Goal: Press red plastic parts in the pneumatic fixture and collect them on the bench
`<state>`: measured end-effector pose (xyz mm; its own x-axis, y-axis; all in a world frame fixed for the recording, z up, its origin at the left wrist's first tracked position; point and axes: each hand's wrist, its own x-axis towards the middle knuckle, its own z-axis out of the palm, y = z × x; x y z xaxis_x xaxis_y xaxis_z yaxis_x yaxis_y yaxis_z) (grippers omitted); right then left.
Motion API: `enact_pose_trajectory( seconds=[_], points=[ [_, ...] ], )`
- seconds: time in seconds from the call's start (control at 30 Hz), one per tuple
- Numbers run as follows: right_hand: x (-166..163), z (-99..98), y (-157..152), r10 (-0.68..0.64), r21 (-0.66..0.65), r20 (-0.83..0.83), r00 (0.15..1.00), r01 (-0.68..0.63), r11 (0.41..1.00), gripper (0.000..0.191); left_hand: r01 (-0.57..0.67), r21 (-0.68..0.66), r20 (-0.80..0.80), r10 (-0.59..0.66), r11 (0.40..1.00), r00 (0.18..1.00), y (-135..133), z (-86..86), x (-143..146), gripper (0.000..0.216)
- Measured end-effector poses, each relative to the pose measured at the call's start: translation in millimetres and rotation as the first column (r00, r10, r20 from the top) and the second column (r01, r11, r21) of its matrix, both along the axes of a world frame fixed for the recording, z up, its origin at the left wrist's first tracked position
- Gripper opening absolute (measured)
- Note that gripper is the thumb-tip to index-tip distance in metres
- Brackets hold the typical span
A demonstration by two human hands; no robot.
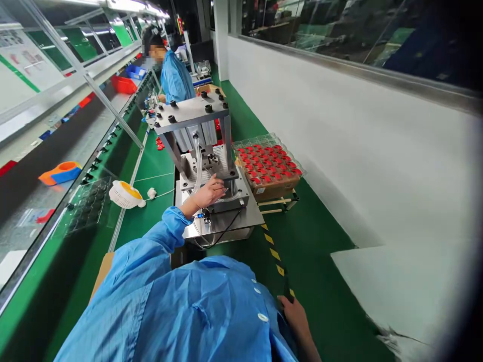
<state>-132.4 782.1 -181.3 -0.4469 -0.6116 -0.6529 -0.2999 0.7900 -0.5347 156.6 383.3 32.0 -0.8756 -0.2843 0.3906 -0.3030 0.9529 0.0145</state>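
Observation:
My left hand (210, 193) reaches to the front of a metal bench press (192, 115), over its lower plate. Its fingers are closed round what looks like a thin metal rod (208, 172), whose kind is too small to tell. Clear air tubes (198, 166) run down the press beside that hand. Low on the right, beside my blue coat (211, 306), my right hand (296, 317) is closed at a dark, narrow shape (287, 285) that I cannot make out.
A carton topped with a clear tray of red parts (266, 163) stands right of the press. On the left are a white basket (127, 194), an orange-and-blue tape dispenser (61, 173) and a conveyor line. A co-worker in blue (175, 78) is beyond the press.

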Motion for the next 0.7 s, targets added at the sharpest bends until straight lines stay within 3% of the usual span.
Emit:
enact_pose_trajectory(
  seconds=[0.1, 0.2, 0.37, 0.7],
  points=[
    [12.9, -0.4, -19.9, -0.054, 0.075, 0.004, 0.999, 0.053, 0.996, 0.043, 0.011, 0.054, -0.027, -0.010, 0.998, 1.000, -7.0, -9.4, 5.7, 0.029],
    [21.7, 1.1, -39.1, -0.058, 0.051, -0.005, 0.998, 0.058, 0.997, 0.057, 0.010, 0.076, -0.061, -0.006, 0.997, 0.998, -8.3, -12.9, 9.1, 0.029],
    [36.9, 0.5, -58.2, 0.018, -0.004, 0.015, 1.000, -0.018, 1.000, 0.054, 0.048, 0.099, -0.081, -0.040, 0.994, 0.996, -8.0, -9.4, 14.8, 0.028],
    [51.7, 5.6, -80.5, -0.007, -0.035, 0.021, 1.000, 0.007, 0.999, 0.047, 0.121, 0.098, -0.095, -0.111, 0.988, 0.989, -18.5, -4.2, 15.4, 0.029]
  ],
)
